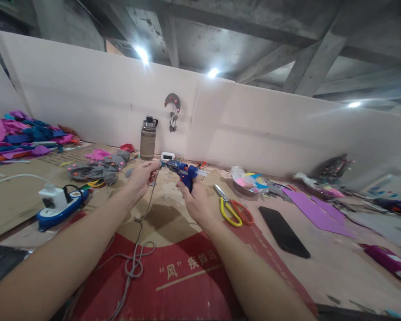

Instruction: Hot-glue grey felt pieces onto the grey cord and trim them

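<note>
In my right hand [196, 198] is a blue hot glue gun [186, 174], its nozzle pointing left and a clear glue stick [202, 172] poking out of its back. My left hand [143, 177] pinches the upper end of a grey cord [153, 189] close to the nozzle. From those fingers the cord hangs down and lies in loose loops on the red cardboard [173, 276]. Whether the nozzle touches the cord is too small to tell. Scissors [232, 207] with one yellow and one orange handle lie right of my right hand.
A water bottle [148, 139] and small white clock [167, 156] stand at the back. Left are a blue power strip [62, 211], grey felt pieces [93, 170] and coloured scraps [23, 133]. Right lie a black phone [283, 232], purple sheets [316, 211] and a bowl [247, 187]. A moon ornament [172, 103] hangs behind.
</note>
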The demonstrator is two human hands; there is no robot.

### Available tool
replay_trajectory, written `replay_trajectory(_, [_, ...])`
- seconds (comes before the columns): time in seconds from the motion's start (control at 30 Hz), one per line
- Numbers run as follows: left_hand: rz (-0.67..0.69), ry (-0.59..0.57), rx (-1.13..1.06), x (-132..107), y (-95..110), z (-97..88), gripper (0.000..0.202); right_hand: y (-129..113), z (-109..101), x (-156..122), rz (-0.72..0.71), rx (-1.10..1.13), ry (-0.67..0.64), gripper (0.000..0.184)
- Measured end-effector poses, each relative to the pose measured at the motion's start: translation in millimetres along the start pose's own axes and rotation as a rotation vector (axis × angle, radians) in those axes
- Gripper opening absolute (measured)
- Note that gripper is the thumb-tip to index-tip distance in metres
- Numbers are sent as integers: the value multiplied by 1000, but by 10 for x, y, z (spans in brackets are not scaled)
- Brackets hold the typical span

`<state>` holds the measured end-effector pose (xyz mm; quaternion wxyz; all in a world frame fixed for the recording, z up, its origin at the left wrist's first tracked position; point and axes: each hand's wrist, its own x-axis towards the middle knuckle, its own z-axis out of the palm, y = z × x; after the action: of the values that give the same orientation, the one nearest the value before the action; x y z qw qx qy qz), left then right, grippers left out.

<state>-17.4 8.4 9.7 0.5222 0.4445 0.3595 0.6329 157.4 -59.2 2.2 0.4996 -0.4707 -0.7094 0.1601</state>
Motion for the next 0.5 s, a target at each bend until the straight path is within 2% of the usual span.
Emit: replay_trajectory(0.5, [-3, 2, 14, -36, 24, 49, 25, -97, -38, -35, -32, -123, 25, 25])
